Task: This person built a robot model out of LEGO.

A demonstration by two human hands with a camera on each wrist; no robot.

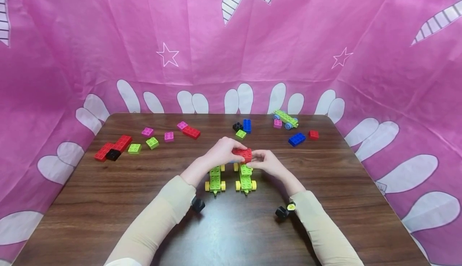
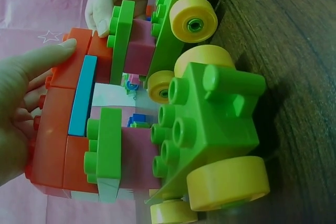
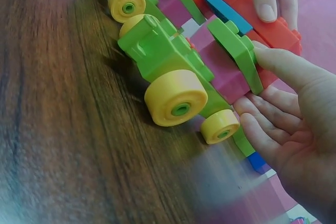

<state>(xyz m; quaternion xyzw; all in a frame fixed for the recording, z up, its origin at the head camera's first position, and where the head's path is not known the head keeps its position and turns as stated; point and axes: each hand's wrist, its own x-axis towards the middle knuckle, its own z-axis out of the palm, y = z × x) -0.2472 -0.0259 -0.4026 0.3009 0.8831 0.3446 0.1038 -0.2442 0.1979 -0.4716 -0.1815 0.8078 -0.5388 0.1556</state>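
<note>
Both hands, left point(image 1: 221, 150) and right point(image 1: 266, 162), are grasping the red brick point(image 1: 242, 154) spanning two green wheeled carts point(image 1: 215, 179) mid-table point(image 1: 108, 202).

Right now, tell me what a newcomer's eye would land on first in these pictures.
First, the two hands meeting mid-table: the left hand and right hand both grip a red brick spanning two green carts with yellow wheels, which stand side by side. Next, loose bricks scattered along the far edge of the wooden table, and the bright pink starred cloth behind.
</note>
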